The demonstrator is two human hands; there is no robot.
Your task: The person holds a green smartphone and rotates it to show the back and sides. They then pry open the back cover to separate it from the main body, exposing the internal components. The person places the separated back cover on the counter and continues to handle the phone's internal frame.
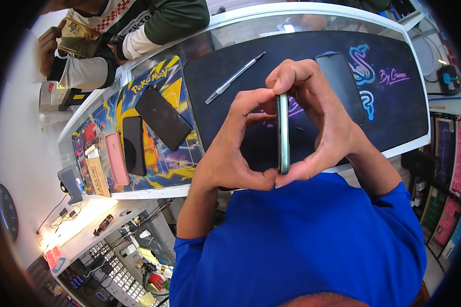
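Note:
A smartphone (284,134) stands on edge between my two hands, its narrow side turned up toward me and its edges pale green and dark. My left hand (229,140) pinches it at the far end with the fingertips and at the near end with the thumb. From the other side my right hand (327,123) grips both ends the same way. Both hands arch around the phone, above a black desk mat (215,66). Beyond my right hand another dark phone (339,84) lies flat on the mat. A clear pen (234,78) rests on the mat's left part.
Two dark phones (164,117) and a pink phone case (117,158) lie on a colourful cartoon mat (176,171) at the left. Across the counter a person in a green and white sleeve (169,25) holds something yellowish. A lit lower desk (82,217) carries cables and tools.

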